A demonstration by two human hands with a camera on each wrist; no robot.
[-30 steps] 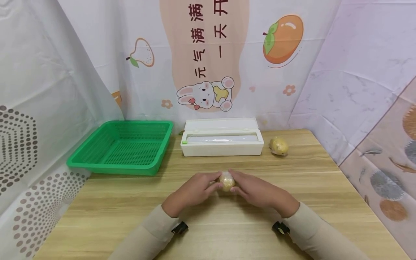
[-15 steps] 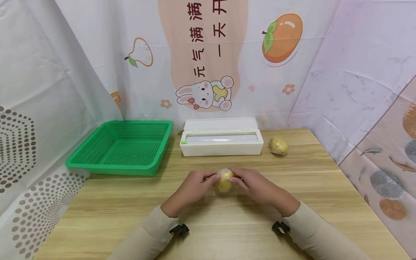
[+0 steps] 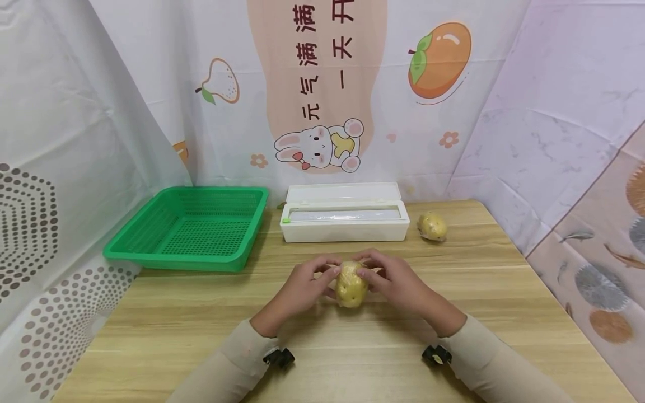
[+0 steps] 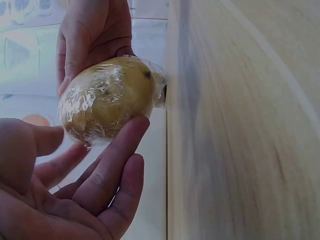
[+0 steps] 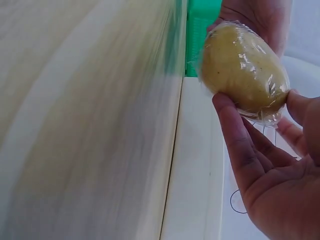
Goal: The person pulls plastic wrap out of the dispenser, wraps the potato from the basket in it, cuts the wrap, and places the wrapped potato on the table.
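A potato (image 3: 351, 285) wrapped in clear cling film is held between both hands, over the middle of the table. My left hand (image 3: 308, 286) holds it from the left; in the left wrist view its fingertips support the wrapped potato (image 4: 112, 97). From the right, my right hand (image 3: 395, 281) grips the other side. The right wrist view shows that thumb and fingers pinching the potato (image 5: 242, 70), where the film wrinkles at its end. A second film-wrapped potato (image 3: 432, 226) lies at the back right of the table.
Beyond the hands stands a white cling film box (image 3: 345, 230), its lid raised and the roll showing inside. A green plastic basket (image 3: 237, 262) is at the back left. Printed cloth (image 3: 227, 140) hangs behind the wooden table (image 3: 353, 369).
The potato has been turned between the hands, and more of its yellow surface now faces the head camera. Finger positions on it have shifted. The box, basket and second potato have stayed put.
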